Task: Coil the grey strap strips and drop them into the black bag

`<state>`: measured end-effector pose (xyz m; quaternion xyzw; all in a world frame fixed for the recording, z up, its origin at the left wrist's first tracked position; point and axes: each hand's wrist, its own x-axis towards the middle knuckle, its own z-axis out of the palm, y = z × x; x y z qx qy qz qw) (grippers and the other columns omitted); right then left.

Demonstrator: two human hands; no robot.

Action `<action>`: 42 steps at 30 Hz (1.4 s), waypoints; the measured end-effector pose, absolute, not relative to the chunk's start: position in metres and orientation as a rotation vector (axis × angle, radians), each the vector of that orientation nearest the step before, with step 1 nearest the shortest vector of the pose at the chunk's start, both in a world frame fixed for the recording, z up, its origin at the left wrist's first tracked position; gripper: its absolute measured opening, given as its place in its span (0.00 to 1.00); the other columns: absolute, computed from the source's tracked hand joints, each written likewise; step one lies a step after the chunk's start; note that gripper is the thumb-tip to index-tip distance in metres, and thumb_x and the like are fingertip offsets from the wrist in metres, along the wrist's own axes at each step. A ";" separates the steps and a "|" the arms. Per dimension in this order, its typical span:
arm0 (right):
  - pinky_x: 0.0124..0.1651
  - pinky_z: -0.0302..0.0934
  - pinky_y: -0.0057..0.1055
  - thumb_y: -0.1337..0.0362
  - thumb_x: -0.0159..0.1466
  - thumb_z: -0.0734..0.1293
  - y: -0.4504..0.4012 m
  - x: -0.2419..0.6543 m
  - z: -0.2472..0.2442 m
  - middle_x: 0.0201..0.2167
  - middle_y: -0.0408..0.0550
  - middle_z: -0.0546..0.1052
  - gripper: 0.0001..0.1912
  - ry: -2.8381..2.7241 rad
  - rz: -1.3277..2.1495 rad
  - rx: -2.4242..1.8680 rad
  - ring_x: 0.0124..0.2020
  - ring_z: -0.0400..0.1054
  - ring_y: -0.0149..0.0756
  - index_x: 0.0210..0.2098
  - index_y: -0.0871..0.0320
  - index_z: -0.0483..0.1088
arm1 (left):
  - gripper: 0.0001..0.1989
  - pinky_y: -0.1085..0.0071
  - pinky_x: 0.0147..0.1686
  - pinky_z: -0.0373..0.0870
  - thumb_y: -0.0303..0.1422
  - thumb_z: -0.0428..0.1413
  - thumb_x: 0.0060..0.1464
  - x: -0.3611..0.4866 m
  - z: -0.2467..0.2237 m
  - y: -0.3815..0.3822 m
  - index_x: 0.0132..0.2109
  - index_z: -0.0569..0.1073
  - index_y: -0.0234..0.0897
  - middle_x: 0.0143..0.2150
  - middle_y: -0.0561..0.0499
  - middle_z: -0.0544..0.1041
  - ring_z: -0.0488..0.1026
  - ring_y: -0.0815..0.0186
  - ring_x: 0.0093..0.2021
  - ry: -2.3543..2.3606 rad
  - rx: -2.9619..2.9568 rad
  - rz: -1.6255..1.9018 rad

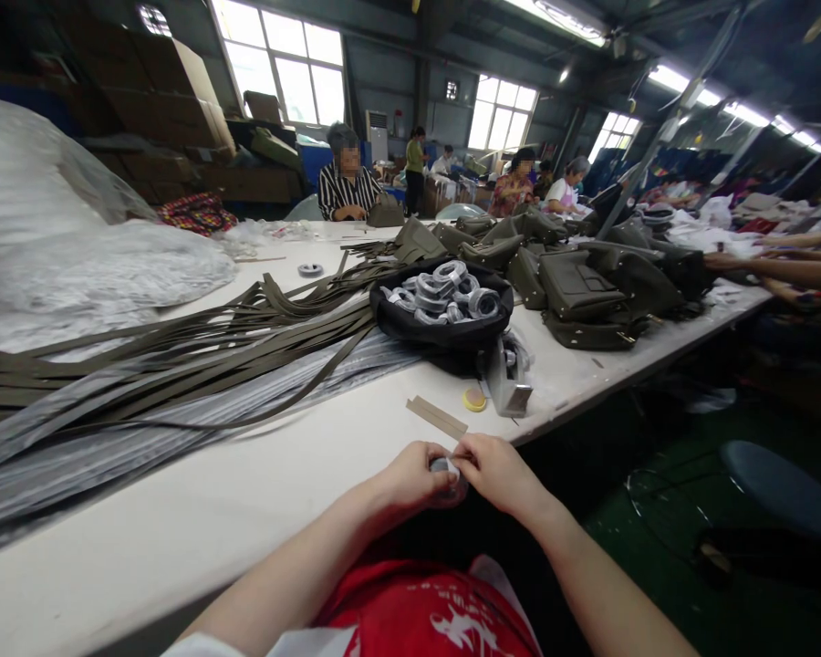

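Just past the near edge of the table, my left hand (416, 476) is closed around a small coiled strap roll (444, 467) with a whitish wrap. My right hand (487, 464) pinches at the upper right side of the same roll, its fingertips together; what lies between them is too small to make out. Beyond my hands a flat tan strip (436, 416) lies on the white table (356, 447). A yellow-rimmed round item (474, 399) and a grey tape dispenser (510, 388) stand near it. Several wrapped rolls fill a black bag (410, 327).
Long olive straps (246, 338) cover the left of the table. Olive bags (581, 292) are piled at the right. One roll (310, 270) lies farther back. A plastic-covered heap (96, 265) is at the left. Several people sit beyond; a blue stool (780, 484) stands at the right.
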<state>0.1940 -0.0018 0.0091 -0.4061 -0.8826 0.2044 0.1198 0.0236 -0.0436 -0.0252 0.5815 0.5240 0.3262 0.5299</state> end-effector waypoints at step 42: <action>0.27 0.66 0.33 0.50 0.58 0.64 0.091 0.279 -0.060 0.20 0.49 0.76 0.17 -1.493 0.928 -1.487 0.21 0.71 0.39 0.25 0.57 0.68 | 0.26 0.75 0.28 0.60 0.45 0.64 0.44 0.016 -0.024 -0.020 0.46 0.77 0.29 0.32 0.46 0.78 0.69 0.69 0.27 1.054 0.807 1.115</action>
